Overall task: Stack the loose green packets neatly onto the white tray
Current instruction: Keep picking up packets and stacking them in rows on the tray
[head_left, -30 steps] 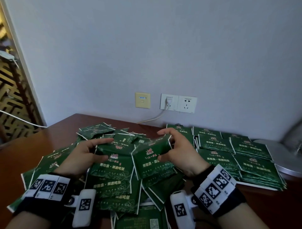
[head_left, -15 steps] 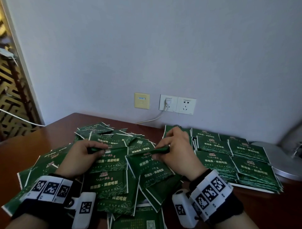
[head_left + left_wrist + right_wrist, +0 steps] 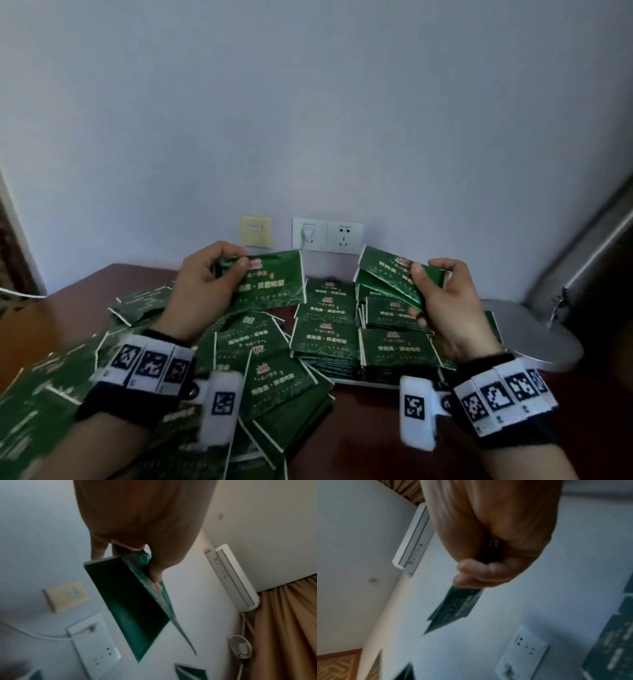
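My left hand (image 3: 219, 274) is raised over the table and grips green packets (image 3: 274, 284) by their left end; the left wrist view shows two packets (image 3: 130, 601) pinched between thumb and fingers. My right hand (image 3: 435, 287) holds a small fan of green packets (image 3: 387, 274) above the stacked rows of packets (image 3: 325, 339) on the white tray (image 3: 363, 383). In the right wrist view its fingers (image 3: 471, 572) curl round a packet (image 3: 458, 607). A loose heap of packets (image 3: 267, 383) lies below my left arm.
A brown wooden table (image 3: 370, 425) carries everything. Wall sockets (image 3: 327, 235) with a plug and a cream switch plate (image 3: 256, 231) sit on the wall behind. A round silver lamp base (image 3: 534, 335) stands right of the tray.
Both hands have lifted their packets off the heap and moved apart, the right one swinging to the right over the tray. My view has dropped and shifted right.
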Demonstrator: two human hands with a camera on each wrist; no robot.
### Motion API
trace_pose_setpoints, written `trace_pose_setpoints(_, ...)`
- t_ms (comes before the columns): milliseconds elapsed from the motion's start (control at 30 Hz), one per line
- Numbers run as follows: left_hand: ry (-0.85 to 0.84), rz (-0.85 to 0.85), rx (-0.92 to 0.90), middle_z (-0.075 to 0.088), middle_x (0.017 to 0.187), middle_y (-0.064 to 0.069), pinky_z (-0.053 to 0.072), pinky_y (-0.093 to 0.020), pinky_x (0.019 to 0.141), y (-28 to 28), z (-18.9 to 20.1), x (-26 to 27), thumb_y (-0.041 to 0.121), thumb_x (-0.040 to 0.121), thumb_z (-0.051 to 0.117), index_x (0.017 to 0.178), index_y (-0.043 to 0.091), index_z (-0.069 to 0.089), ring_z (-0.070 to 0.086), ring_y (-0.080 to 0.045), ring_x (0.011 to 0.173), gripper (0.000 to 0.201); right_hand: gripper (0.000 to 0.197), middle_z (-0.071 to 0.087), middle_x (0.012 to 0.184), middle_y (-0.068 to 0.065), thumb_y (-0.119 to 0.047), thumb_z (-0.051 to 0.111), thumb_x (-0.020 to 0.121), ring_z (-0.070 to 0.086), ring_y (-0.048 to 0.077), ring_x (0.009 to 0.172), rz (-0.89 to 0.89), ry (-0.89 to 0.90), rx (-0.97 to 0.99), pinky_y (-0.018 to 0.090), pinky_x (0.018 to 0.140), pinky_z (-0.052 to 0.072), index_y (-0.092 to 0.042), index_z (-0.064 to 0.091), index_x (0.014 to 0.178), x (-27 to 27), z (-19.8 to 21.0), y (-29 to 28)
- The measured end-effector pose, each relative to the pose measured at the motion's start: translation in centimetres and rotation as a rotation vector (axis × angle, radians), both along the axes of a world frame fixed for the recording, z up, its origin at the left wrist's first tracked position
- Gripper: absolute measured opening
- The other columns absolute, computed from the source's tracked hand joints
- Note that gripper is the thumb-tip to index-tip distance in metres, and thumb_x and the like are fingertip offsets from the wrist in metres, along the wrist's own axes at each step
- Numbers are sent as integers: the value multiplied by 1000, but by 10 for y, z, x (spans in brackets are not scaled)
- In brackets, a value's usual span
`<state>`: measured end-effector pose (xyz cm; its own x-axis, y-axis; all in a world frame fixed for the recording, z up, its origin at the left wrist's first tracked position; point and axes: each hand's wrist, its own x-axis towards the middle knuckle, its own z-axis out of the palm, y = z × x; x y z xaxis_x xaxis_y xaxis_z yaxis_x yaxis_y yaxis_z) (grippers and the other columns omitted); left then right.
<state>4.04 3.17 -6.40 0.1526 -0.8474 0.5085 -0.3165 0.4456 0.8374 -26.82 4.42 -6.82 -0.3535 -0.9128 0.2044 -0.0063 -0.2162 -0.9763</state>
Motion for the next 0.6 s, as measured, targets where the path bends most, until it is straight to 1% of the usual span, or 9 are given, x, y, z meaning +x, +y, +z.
trace_pose_setpoints(67, 18, -44, -3, 69, 79, -4, 45, -17, 43, -10, 11, -29, 14, 96, 61, 94, 15, 67, 60, -1, 52, 6, 18, 59, 94, 5, -34, 57, 98, 51, 12, 45, -62, 35, 2, 21, 35, 38, -28, 45, 111, -11, -8, -4)
trace_pose_setpoints(167, -3, -108, 31, 68, 84, -1, 45, -19, 46, -24, 7, -61, 21, 99, 58, 98, 20, 64, 60, -4, 54, 6, 9, 57, 90, 5, -30, 52, 101, 49, 15, 54, -107, 27, 26, 21, 37, 39, -25, 50, 108, -16, -18, -10)
trace_pose_setpoints(267, -190, -59, 109, 62, 100, 10, 43, -23, 62, -45, -14, -77, 30, 98, 58, 105, 23, 60, 61, -7, 80, 10, 14, 59, 99, 5, -14, 50, 102, 54, 17, 63, -76, -60, 70, 24, 43, 44, -24, 51, 112, -17, -18, -17)
trace_pose_setpoints(333, -258, -45, 172, 60, 110, 7, 40, -25, 71, -59, -24, -79, 27, 98, 59, 109, 23, 57, 59, -12, 93, 12, 29, 59, 105, 4, -1, 49, 100, 60, 19, 75, -30, -147, 83, 24, 47, 49, -22, 50, 119, -19, -19, -22)
trace_pose_setpoints(367, -234, -71, 224, 58, 116, 4, 42, -25, 70, -66, -28, -80, 22, 98, 59, 113, 22, 56, 59, -14, 93, 15, 35, 59, 108, 4, 4, 48, 98, 61, 20, 82, -11, -178, 78, 25, 50, 52, -21, 49, 122, -19, -20, -25)
trace_pose_setpoints(433, -148, -156, 350, 53, 124, 2, 48, -19, 57, -75, -34, -79, 9, 98, 56, 122, 20, 54, 60, -13, 80, 27, 43, 59, 112, 4, 11, 48, 95, 62, 22, 91, 8, -218, 49, 25, 56, 56, -20, 49, 125, -20, -22, -31)
trace_pose_setpoints(500, -121, -231, 426, 51, 121, 4, 46, -12, 50, -84, -39, -76, -2, 97, 54, 125, 21, 53, 57, -10, 81, 37, 46, 63, 113, 6, 13, 51, 93, 64, 23, 93, -11, -237, 4, 24, 57, 57, -20, 51, 125, -23, -25, -35)
trace_pose_setpoints(533, -117, -246, 438, 51, 121, 6, 48, -12, 55, -89, -42, -73, -4, 95, 56, 125, 23, 53, 58, -10, 89, 41, 46, 65, 113, 8, 13, 53, 92, 66, 24, 93, -25, -242, -17, 23, 58, 57, -20, 53, 124, -24, -25, -37)
trace_pose_setpoints(600, -126, -204, 414, 54, 122, 7, 51, -22, 81, -100, -47, -66, -2, 89, 65, 127, 27, 54, 56, -13, 110, 50, 44, 68, 111, 10, 13, 58, 89, 69, 26, 93, -31, -218, -24, 25, 60, 59, -17, 56, 121, -25, -20, -41)
